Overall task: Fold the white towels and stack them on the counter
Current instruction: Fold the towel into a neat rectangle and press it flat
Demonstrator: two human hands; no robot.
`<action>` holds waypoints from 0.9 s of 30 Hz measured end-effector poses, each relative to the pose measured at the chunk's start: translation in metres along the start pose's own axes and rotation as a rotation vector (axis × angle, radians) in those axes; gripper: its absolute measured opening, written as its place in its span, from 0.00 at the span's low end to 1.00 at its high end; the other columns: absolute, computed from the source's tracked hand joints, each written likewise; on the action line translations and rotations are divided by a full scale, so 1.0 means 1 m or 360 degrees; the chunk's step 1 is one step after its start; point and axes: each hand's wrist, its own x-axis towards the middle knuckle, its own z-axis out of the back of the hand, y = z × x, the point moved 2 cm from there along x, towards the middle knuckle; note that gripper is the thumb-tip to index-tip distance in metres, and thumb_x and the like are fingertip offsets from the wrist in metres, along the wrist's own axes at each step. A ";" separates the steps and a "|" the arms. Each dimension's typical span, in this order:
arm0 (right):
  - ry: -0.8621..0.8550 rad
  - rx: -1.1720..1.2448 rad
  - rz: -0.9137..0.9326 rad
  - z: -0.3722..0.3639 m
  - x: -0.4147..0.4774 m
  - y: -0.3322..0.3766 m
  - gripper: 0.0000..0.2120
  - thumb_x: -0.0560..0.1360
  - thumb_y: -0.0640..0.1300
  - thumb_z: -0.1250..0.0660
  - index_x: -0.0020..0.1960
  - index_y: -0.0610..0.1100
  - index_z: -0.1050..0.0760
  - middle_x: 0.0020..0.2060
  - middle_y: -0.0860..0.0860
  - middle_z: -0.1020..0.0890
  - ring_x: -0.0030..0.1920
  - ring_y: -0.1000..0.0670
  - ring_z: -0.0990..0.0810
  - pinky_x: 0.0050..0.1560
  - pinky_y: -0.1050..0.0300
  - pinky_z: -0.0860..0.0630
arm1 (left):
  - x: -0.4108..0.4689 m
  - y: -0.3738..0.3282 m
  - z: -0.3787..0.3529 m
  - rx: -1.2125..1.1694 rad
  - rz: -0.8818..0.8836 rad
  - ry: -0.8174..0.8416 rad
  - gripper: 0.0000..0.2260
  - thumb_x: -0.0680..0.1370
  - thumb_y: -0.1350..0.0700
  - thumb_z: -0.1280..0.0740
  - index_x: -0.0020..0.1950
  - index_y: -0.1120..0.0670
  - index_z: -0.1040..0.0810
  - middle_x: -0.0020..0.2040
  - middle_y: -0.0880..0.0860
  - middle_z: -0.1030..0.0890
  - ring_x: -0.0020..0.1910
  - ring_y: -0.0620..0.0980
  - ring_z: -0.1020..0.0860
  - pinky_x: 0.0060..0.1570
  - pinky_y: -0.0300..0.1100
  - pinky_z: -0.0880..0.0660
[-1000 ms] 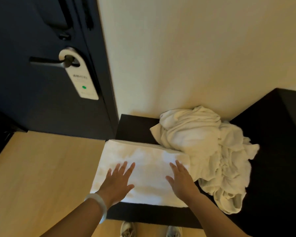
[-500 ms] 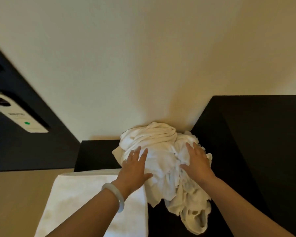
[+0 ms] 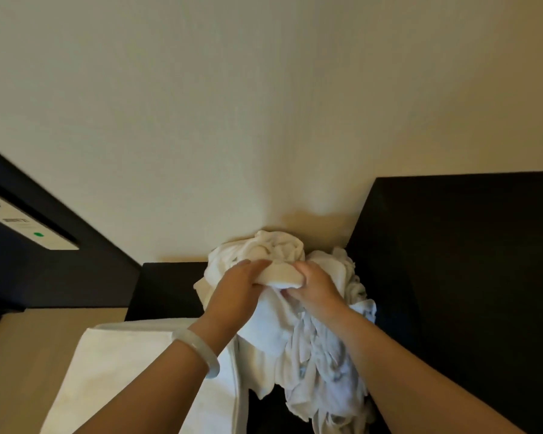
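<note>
White towels [image 3: 320, 355] lie in a crumpled heap on the dark bench [image 3: 166, 286], pushed back into the corner where the cream wall [image 3: 264, 120] meets a tall dark side panel [image 3: 467, 261]. The heap's rear edge touches the wall and its right side sits close against the panel, so there is no free room behind it or to its right. The left hand [image 3: 235, 292], with a pale bangle [image 3: 198, 349] on the wrist, and the right hand [image 3: 314, 286] both have their fingers curled round one bunched fold at the top front of the heap, the two hands nearly touching. Loose cloth trails down from that fold toward the bottom of the view. Just left of the heap lies a folded towel [image 3: 123, 377], flat, with straight edges; its right edge runs under the left forearm, beside the loose cloth. Behind it a strip of bench shows bare up to the wall. A light wooden surface [image 3: 29, 355] adjoins on the left, below a dark door carrying a door hanger [image 3: 35, 233].
</note>
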 end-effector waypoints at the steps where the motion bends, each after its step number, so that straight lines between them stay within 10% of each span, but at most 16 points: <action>1: -0.0053 0.0080 0.0042 0.017 0.000 0.012 0.20 0.71 0.47 0.25 0.61 0.47 0.22 0.56 0.46 0.23 0.57 0.45 0.22 0.58 0.53 0.26 | 0.001 -0.013 0.017 0.0008 -0.0057 -0.0054 0.19 0.81 0.60 0.37 0.72 0.51 0.28 0.64 0.53 0.23 0.63 0.51 0.26 0.55 0.29 0.40; 5: -0.0180 0.0073 0.0229 0.108 -0.021 0.075 0.11 0.74 0.42 0.26 0.55 0.48 0.18 0.43 0.57 0.20 0.44 0.59 0.22 0.43 0.68 0.28 | 0.012 -0.061 0.087 0.0094 -0.0198 -0.0260 0.15 0.80 0.53 0.34 0.67 0.51 0.24 0.58 0.54 0.19 0.56 0.55 0.22 0.54 0.44 0.29; 10: -0.0430 -0.0088 0.0268 0.210 -0.073 0.142 0.08 0.77 0.39 0.30 0.42 0.50 0.17 0.36 0.55 0.16 0.37 0.62 0.19 0.38 0.63 0.23 | 0.019 -0.122 0.163 0.0207 -0.0386 -0.0422 0.07 0.80 0.51 0.33 0.48 0.53 0.21 0.36 0.45 0.28 0.43 0.52 0.27 0.42 0.45 0.34; 19: -0.0973 -0.0264 0.0253 0.366 -0.165 0.218 0.05 0.77 0.38 0.31 0.48 0.43 0.16 0.35 0.48 0.17 0.29 0.55 0.24 0.30 0.64 0.28 | 0.021 -0.248 0.218 -0.0243 -0.0667 -0.0548 0.09 0.78 0.52 0.31 0.41 0.54 0.22 0.38 0.50 0.22 0.39 0.48 0.27 0.38 0.42 0.33; 27: -0.1096 -0.0359 -0.0368 0.538 -0.199 0.129 0.15 0.75 0.48 0.27 0.46 0.34 0.20 0.32 0.43 0.21 0.33 0.45 0.24 0.39 0.54 0.28 | 0.036 -0.359 0.131 -0.0427 -0.0562 -0.0375 0.08 0.80 0.52 0.33 0.58 0.51 0.22 0.51 0.47 0.22 0.47 0.45 0.24 0.42 0.30 0.30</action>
